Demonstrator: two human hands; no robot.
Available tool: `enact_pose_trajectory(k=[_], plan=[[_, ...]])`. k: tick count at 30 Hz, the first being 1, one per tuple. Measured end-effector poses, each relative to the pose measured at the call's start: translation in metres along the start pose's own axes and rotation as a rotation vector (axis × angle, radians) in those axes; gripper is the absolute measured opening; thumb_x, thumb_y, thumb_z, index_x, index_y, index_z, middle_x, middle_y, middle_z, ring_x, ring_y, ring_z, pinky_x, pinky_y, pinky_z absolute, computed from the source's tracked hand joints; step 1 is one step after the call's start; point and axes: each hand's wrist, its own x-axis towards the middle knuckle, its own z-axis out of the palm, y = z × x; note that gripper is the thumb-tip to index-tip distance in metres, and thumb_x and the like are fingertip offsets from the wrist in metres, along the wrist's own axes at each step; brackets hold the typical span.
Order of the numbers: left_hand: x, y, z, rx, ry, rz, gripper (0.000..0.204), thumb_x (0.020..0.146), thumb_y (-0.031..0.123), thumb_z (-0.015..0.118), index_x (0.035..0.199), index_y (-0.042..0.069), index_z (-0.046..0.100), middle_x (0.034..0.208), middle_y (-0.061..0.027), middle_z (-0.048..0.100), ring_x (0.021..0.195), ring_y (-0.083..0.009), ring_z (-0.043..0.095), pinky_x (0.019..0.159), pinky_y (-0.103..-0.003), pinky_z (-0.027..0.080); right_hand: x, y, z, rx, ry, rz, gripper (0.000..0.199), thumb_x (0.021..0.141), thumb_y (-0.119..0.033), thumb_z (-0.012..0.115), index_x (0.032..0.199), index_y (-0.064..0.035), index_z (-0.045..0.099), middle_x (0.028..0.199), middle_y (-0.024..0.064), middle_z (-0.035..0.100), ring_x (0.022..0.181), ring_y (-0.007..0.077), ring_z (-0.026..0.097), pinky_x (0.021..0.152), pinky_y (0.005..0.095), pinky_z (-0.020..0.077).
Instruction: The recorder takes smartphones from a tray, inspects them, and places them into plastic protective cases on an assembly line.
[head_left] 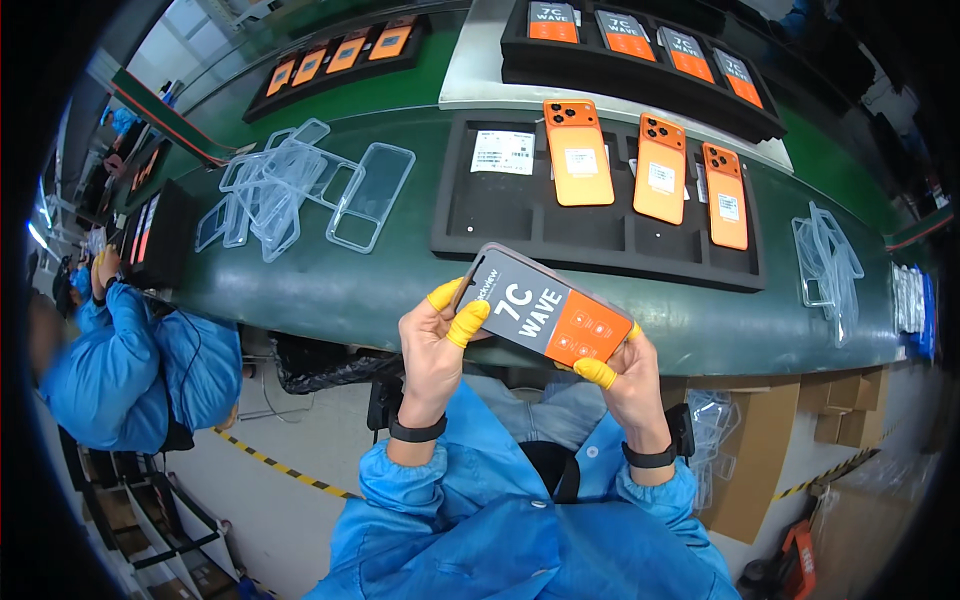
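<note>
Between my two hands is a smartphone [541, 308], its grey and orange front turned up toward me. My left hand [437, 335] grips its upper left end, with yellow finger cots on thumb and finger. At the lower right end my right hand [626, 378] pinches the edge, its thumb also in a yellow cot. Just beyond stands a black foam tray [590, 248] with compartments. Three orange phones lie back up in it: a left one [579, 160], a middle one [660, 172] and a right one [727, 198]. A white label sheet [503, 152] lies in its left compartment.
Clear phone cases lie in a heap [275, 190] at left and a smaller stack [828, 265] at right on the green bench [330, 290]. More loaded trays [640, 75] [340, 62] stand behind. A co-worker in blue [130, 370] sits at left. Cardboard boxes [760, 450] are below right.
</note>
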Motion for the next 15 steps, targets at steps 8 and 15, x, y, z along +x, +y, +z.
enact_pose_trajectory(k=[8, 15], plan=[[0.008, 0.01, 0.022, 0.049, 0.049, -0.103, 0.038, 0.097, 0.007, 0.064, 0.131, -0.007, 0.056, 0.113, -0.014, 0.069, 0.098, -0.0168, 0.069, 0.082, -0.029, 0.06, 0.001, 0.006, -0.005, 0.246, 0.054, 0.046, 0.056, 0.086, 0.009, 0.068, 0.136, 0.0028, 0.043, 0.123, 0.0176, 0.063, 0.112, 0.0287, 0.066, 0.09, 0.0465, 0.059], [0.005, 0.011, 0.027, 0.011, 0.049, -0.103, 0.034, 0.097, 0.008, 0.065, 0.127, -0.007, 0.059, 0.111, -0.0123, 0.07, 0.096, -0.0148, 0.068, 0.08, -0.028, 0.059, 0.0, 0.008, -0.006, 0.279, 0.039, -0.015, 0.056, 0.086, 0.006, 0.07, 0.135, 0.0023, 0.044, 0.125, 0.0167, 0.062, 0.111, 0.0283, 0.066, 0.091, 0.0458, 0.0587]])
